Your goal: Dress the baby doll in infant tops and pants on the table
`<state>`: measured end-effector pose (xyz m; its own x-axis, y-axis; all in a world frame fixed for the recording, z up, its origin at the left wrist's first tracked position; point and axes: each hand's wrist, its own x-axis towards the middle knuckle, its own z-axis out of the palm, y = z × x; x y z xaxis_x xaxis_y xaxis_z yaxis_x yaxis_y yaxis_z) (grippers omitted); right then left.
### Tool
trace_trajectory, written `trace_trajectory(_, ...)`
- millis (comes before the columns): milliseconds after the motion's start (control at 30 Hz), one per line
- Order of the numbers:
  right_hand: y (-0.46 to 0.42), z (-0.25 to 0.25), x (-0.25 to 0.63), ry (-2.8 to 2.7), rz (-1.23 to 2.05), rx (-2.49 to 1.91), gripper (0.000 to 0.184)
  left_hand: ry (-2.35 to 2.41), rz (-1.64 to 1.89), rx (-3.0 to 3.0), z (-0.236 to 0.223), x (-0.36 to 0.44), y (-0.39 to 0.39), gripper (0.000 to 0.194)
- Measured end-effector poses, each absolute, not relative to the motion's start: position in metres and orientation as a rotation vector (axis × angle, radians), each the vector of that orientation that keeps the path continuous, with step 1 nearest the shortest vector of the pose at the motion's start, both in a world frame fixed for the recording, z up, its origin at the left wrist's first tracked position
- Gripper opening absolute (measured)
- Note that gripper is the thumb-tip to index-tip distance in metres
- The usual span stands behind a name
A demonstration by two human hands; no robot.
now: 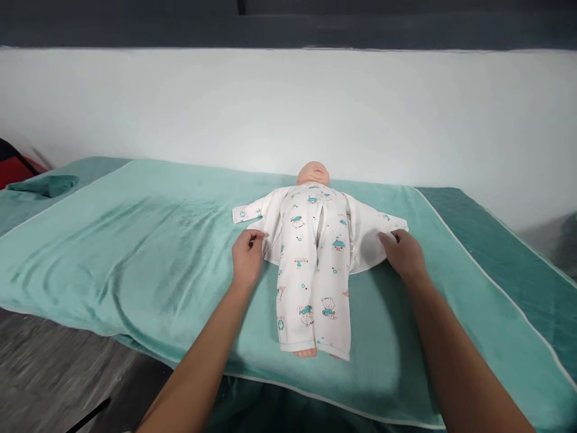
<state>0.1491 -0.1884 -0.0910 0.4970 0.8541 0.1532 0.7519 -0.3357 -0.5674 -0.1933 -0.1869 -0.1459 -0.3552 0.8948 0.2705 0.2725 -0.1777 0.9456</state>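
Note:
A baby doll (pixel 314 172) lies on its back, head toward the wall, its toes showing below printed white trouser legs (pixel 295 300). At its sides spread the plain white flaps of a baby shirt (pixel 367 240), with sleeves stretched outward. I cannot tell whether shirt and trousers are one garment. My left hand (pixel 247 255) pinches the shirt's edge below the sleeve on the left. On the opposite side, my right hand (pixel 404 251) has thumb and finger closed on the flap's edge near the cuff. The doll's hands are hidden.
A light green blanket (pixel 148 252) with soft wrinkles covers the bed, over a darker green sheet (pixel 505 252). Behind it rises a white wall (pixel 180 108). A small dark green folded cloth (pixel 45 185) and a red and black object (pixel 13 162) are at the far left.

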Motion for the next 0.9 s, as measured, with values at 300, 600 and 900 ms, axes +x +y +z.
trace_trajectory(300, -0.23, -0.055, 0.047, -2.078, 0.098, -1.226, 0.006, 2.159, 1.238, 1.674, -0.147, -0.203, -0.169, 0.029)
trace_trajectory(600, -0.256, -0.082, 0.072, -1.895, 0.053, -1.423, 0.012, 2.375, 0.91, 1.722, -0.136, -0.21, -0.148, 0.031)
trace_trajectory(900, -0.234, -0.044, 0.095, -2.08, 0.616, -1.3, 0.033, 1.578, 1.513, 1.403, -0.124, -0.206, -0.164, 0.023)
